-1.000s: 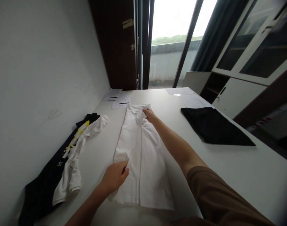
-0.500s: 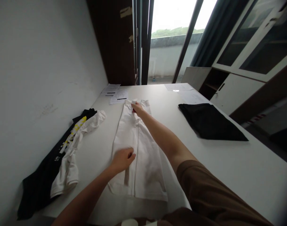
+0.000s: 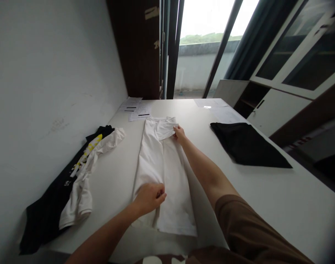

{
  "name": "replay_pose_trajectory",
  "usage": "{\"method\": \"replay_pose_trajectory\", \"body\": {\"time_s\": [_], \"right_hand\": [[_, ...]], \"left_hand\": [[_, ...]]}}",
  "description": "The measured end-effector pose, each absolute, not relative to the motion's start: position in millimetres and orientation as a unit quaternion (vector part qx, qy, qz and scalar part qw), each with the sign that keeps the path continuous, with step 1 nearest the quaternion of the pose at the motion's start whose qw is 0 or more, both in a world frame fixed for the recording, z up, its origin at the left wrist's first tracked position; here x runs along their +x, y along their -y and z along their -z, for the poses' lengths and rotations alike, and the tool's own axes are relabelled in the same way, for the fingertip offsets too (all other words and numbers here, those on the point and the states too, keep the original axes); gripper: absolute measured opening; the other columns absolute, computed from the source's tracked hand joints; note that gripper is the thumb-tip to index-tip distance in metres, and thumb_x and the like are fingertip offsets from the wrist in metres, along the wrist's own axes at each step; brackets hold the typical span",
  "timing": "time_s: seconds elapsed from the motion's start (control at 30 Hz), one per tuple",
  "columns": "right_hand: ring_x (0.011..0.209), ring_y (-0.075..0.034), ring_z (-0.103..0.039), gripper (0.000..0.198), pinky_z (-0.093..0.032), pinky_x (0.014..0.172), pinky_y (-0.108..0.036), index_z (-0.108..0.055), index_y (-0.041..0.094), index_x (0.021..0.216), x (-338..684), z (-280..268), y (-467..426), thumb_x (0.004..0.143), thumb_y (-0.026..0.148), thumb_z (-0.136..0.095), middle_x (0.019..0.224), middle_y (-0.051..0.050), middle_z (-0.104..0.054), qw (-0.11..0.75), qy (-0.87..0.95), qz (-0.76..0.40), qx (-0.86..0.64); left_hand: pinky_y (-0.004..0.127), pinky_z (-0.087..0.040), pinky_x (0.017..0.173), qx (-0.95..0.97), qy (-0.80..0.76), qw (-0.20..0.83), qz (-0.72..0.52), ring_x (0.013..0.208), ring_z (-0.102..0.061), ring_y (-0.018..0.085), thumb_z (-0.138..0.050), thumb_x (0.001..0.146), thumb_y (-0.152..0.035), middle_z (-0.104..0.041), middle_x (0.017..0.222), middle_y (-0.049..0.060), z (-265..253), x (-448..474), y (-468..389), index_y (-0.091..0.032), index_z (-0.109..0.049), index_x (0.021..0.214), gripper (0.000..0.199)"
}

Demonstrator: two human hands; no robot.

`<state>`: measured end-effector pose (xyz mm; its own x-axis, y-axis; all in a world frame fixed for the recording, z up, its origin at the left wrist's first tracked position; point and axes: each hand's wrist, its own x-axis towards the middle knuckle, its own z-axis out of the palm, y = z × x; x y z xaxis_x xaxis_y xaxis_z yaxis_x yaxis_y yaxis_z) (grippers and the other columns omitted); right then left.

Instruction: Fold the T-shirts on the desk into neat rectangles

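Note:
A white shirt [image 3: 174, 176] lies lengthwise in front of me, folded into a narrow strip with its layers overlapping along the middle. Near its far end, my right hand [image 3: 179, 134] pinches a flap of the cloth at the right edge. My left hand [image 3: 149, 198] rests on the near part, its fingers curled closed at the edge of the upper layer. The fingertips of that hand are partly hidden. Crosswise creases run through the cloth at the far end.
The shirt lies on a white table [image 3: 206, 146]. At the left, by the wall, are a black garment [image 3: 50, 205] with a yellow print and a white garment [image 3: 80, 194]. A folded black garment [image 3: 247, 145] lies at right. Papers [image 3: 139, 110] lie at the far end.
My right hand has moved from the shirt's middle to its right edge, drawing a flap of cloth across. My left hand has shifted slightly right and nearer, still closed.

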<state>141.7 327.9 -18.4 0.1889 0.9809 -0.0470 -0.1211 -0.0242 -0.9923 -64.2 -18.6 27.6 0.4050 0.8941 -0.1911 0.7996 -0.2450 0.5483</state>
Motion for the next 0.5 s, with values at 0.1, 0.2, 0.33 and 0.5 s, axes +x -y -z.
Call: {"method": "replay_pose_trajectory", "body": {"time_s": [0.1, 0.2, 0.33, 0.5], "right_hand": [[0.056, -0.011, -0.049, 0.034, -0.046, 0.055, -0.020, -0.064, 0.022, 0.109, 147, 17, -334, 0.084, 0.043, -0.071, 0.070, 0.008, -0.057, 0.565, 0.415, -0.486, -0.522], [0.060, -0.012, -0.052, 0.031, -0.048, 0.058, -0.022, -0.065, 0.021, 0.109, 153, 20, -337, 0.086, 0.041, -0.067, 0.071, 0.007, -0.059, 0.539, 0.432, -0.467, -0.552], [0.075, -0.018, -0.063, 0.025, -0.055, 0.069, -0.027, -0.068, 0.019, 0.102, 160, 23, -336, 0.085, 0.037, -0.069, 0.080, 0.000, -0.068, 0.504, 0.450, -0.441, -0.591], [0.118, -0.030, -0.066, 0.047, -0.054, 0.100, -0.037, -0.068, 0.020, 0.127, 171, 17, -345, 0.082, 0.030, -0.076, 0.120, -0.012, -0.074, 0.473, 0.463, -0.377, -0.648]], "left_hand": [[0.028, -0.031, 0.068, 0.786, -0.546, 0.277, -0.081, 0.073, -0.059, 0.014, -0.061, 0.097, -0.035, -0.071, 0.080, -0.002, -29, -64, 20, -0.023, -0.071, 0.090, 0.017], [0.027, -0.031, 0.067, 0.778, -0.555, 0.280, -0.093, 0.071, -0.058, 0.013, -0.060, 0.097, -0.034, -0.070, 0.078, -0.003, -32, -67, 21, -0.023, -0.069, 0.088, 0.017], [0.027, -0.033, 0.067, 0.769, -0.557, 0.302, -0.090, 0.070, -0.059, 0.012, -0.056, 0.100, -0.035, -0.070, 0.077, -0.003, -35, -70, 21, -0.022, -0.069, 0.089, 0.021], [0.030, -0.048, 0.084, 0.808, -0.503, 0.304, -0.032, 0.092, -0.074, 0.021, -0.071, 0.094, -0.051, -0.080, 0.096, 0.000, -33, -67, 29, -0.027, -0.064, 0.140, 0.052]]}}
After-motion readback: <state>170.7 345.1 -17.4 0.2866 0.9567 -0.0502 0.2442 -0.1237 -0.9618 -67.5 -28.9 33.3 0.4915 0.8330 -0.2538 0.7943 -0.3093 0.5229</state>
